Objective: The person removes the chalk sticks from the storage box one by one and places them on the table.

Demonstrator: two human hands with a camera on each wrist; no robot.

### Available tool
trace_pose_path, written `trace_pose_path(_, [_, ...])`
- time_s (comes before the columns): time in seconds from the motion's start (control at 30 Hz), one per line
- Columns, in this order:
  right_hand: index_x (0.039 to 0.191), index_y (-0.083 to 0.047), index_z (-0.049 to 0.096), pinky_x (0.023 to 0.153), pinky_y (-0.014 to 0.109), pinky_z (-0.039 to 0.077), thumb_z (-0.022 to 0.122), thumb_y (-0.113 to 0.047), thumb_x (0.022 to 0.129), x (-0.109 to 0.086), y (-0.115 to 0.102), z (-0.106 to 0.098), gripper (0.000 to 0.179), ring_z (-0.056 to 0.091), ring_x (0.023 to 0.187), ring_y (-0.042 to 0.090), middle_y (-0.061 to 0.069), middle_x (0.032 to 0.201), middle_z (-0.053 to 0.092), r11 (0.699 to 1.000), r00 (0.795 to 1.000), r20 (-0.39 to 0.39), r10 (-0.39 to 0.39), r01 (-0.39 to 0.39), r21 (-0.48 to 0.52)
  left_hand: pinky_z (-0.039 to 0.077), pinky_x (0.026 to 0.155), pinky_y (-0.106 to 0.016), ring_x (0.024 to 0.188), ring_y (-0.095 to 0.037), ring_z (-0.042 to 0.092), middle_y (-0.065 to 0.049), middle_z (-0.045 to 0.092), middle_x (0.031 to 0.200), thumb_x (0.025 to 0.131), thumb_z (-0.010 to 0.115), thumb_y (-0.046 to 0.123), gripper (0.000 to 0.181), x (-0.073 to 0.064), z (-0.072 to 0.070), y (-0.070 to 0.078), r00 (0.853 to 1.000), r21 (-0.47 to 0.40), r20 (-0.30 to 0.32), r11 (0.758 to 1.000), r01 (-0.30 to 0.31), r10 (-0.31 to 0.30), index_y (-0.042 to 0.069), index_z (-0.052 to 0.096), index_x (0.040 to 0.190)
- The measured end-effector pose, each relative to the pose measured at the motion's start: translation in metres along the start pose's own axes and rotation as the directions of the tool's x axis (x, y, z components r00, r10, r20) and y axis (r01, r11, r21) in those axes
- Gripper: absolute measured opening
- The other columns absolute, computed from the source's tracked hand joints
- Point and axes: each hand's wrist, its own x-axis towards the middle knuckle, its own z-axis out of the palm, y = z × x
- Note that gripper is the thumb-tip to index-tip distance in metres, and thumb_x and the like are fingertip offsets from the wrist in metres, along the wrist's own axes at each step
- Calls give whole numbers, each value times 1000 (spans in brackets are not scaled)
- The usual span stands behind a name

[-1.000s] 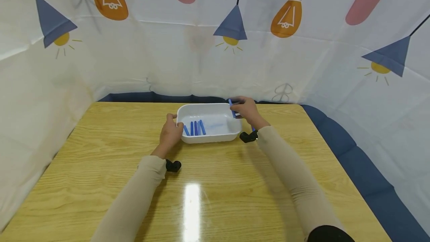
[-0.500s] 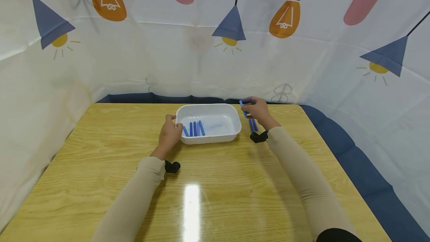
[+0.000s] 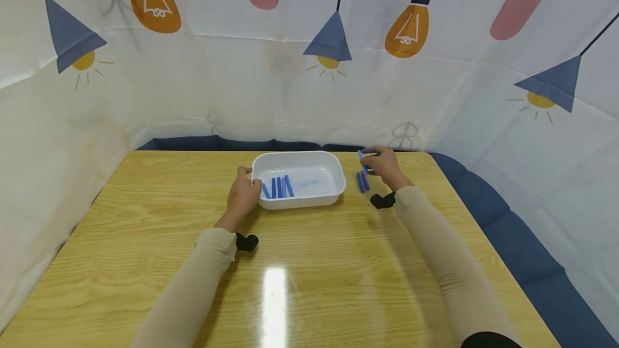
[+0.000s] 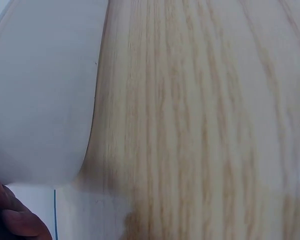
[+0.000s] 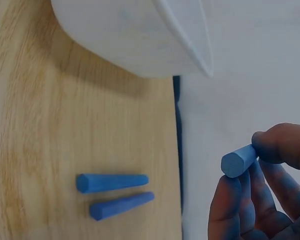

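Note:
A white plastic tub point(image 3: 300, 202) stands near the back of the table. Inside, several blue chalk sticks point(image 3: 279, 187) lie side by side at its left end. My left hand point(image 3: 243, 195) grips the tub's left rim; in the left wrist view only some fingers point(image 4: 20, 220) show at the lower corner. To the right of the tub, my right hand point(image 3: 384, 167) pinches a light blue chalk stick point(image 5: 239, 161) above the table. Below it two more sticks lie on the wood, a blue chalk point(image 5: 112, 182) and a more violet chalk point(image 5: 121, 205). Blue dust colours the right fingertips.
The wooden table point(image 3: 309, 246) ends just behind the tub, where a white printed curtain point(image 3: 242, 85) hangs. Dark blue cloth point(image 3: 503, 224) runs along the right edge. Black wrist cameras point(image 3: 247, 243) sit at both cuffs.
My right hand has moved right, from over the tub's right rim to above the two loose chalk sticks, with its chalk still pinched. The left hand keeps its grip on the tub.

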Motion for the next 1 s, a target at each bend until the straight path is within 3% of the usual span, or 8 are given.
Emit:
trace_pose_path(0.23, [133,-5,55,93,47,50,62,-15,91,1,17,-6,44,63,94,27,18,114,62,998,998,-15,69,-68,3,45,81,-39,103,-27,53,-18,55,129,95,40,27,53,1,1,-2,1000,9,-8,1000,-30,30,11,28,145])
trace_pose_path(0.5, [133,-3,55,91,45,52,60,-15,92,9,36,-11,43,62,90,23,18,115,60,995,996,-15,93,-94,-31,46,85,-41,106,-27,53,-19,53,135,95,41,27,53,1,1,-1,999,-18,-17,999,-39,39,11,29,144])
trace_pose_path(0.73, [128,-5,59,79,35,55,61,-16,92,16,57,-6,38,63,93,23,20,121,60,986,996,-12,84,-85,-143,45,80,-38,103,-28,52,-19,54,131,95,40,26,54,1,-1,-3,999,-11,-6,999,-36,36,10,28,145])
trace_pose_path(1.0, [125,-6,62,70,32,51,60,-19,91,19,64,-3,36,60,84,21,20,120,62,955,997,-64,36,-53,-291,46,88,-42,108,-28,52,-19,53,133,95,40,27,54,2,-1,-1,999,-17,5,999,-33,33,10,26,145])
